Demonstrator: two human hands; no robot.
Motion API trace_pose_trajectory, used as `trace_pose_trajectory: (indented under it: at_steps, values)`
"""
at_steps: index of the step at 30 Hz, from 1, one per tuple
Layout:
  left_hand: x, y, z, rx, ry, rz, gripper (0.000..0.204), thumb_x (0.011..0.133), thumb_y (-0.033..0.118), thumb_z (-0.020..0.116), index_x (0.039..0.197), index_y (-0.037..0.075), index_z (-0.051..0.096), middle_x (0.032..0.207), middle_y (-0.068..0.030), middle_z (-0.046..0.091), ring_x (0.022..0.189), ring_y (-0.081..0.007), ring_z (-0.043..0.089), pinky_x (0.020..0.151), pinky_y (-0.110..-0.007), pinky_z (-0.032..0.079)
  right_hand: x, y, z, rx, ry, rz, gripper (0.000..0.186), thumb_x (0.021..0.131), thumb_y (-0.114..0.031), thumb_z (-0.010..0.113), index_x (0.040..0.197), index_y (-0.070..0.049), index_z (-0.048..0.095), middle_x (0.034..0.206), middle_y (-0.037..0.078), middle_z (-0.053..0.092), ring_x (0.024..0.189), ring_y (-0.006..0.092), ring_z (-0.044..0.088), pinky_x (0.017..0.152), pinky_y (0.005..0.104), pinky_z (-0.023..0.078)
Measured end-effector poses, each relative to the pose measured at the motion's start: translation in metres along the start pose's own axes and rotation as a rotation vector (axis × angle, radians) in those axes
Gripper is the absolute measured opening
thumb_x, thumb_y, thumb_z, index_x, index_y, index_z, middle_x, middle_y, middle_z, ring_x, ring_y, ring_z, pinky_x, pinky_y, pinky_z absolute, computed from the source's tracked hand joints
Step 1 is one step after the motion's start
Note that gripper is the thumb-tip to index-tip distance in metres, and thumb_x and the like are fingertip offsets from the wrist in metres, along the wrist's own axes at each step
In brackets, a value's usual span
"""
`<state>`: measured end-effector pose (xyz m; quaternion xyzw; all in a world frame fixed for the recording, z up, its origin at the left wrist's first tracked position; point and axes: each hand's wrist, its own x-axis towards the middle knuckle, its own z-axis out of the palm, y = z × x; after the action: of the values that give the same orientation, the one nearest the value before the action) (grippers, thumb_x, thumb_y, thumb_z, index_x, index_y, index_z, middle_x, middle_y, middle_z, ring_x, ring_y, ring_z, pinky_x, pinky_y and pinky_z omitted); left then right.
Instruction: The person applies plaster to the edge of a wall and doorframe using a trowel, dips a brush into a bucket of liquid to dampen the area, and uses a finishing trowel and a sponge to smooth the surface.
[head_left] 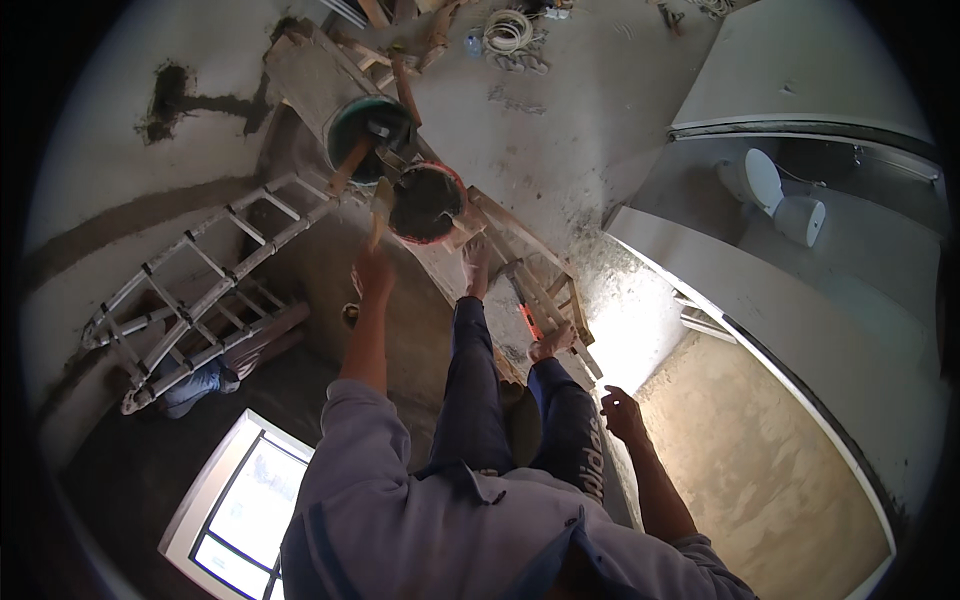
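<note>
My left hand [372, 272] reaches forward, its fingers closed round the end of a wooden-handled tool [381, 212]. The tool's far end is by the rims of two buckets, and its head is hard to make out. A red-rimmed bucket [462, 196] holds dark grey mortar [425, 203]. Beyond it a dark green bucket [338, 122] contains several tools, one with a wooden handle [350, 165]. At my right side my right hand [622, 413] hangs with fingers loosely bent and apart, nothing visible in it. A hammer [528, 310] with a red grip lies beside my foot.
My bare feet stand on a raised plank platform [440, 268] with wooden framing [530, 240]. A metal ladder [215, 270] leans at the left. Below are a bright window [250, 500] and a floor. A white toilet [765, 180] shows beyond a wall edge; coiled cable [508, 33] lies far off.
</note>
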<state>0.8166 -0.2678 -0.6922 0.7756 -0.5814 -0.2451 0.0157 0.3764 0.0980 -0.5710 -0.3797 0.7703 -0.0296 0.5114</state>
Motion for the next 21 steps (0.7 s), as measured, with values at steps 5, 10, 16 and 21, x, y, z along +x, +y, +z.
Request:
trace_pose_trajectory:
  at_steps: [5,10,16,21]
  values:
    - [-0.044,0.022,-0.057,-0.08,0.105,-0.072,0.036,0.094,0.027,0.05,0.12,0.003,0.054,0.118,-0.0199,0.059,0.105,-0.0431,0.057,0.083,-0.05,0.047,-0.017,-0.001,-0.026,0.107,0.103,-0.025,0.038,0.093,-0.021,0.052,0.124,-0.001,0.057,0.081,0.012,0.068,0.058,0.0192,0.067,0.051,0.0319,0.053]
    - [-0.096,0.021,-0.142,0.102,0.382,0.26,0.026,0.098,0.024,0.046,0.102,0.001,0.058,0.089,-0.0198,0.063,0.081,-0.0394,0.062,0.068,-0.047,0.048,-0.039,-0.012,-0.076,0.337,0.021,0.145,0.037,0.093,-0.014,0.053,0.129,-0.005,0.055,0.09,0.007,0.063,0.072,0.0135,0.065,0.046,0.0269,0.051]
    - [-0.243,0.012,-0.238,-0.289,0.577,-0.003,0.029,0.099,0.028,0.047,0.095,0.001,0.057,0.076,-0.022,0.057,0.068,-0.0406,0.057,0.059,-0.043,0.044,-0.049,-0.011,-0.113,0.078,-0.084,0.176,0.043,0.091,-0.019,0.053,0.13,-0.002,0.053,0.092,0.008,0.065,0.073,0.0161,0.067,0.047,0.0291,0.053]
    - [-0.359,-0.053,-0.145,-0.288,0.722,-0.184,0.026,0.098,0.024,0.045,0.101,0.002,0.058,0.077,-0.0225,0.061,0.073,-0.0434,0.06,0.063,-0.048,0.047,-0.032,0.012,-0.165,0.093,-0.091,0.145,0.035,0.091,-0.013,0.056,0.125,-0.004,0.056,0.081,0.007,0.064,0.059,0.0122,0.061,0.042,0.0274,0.045]
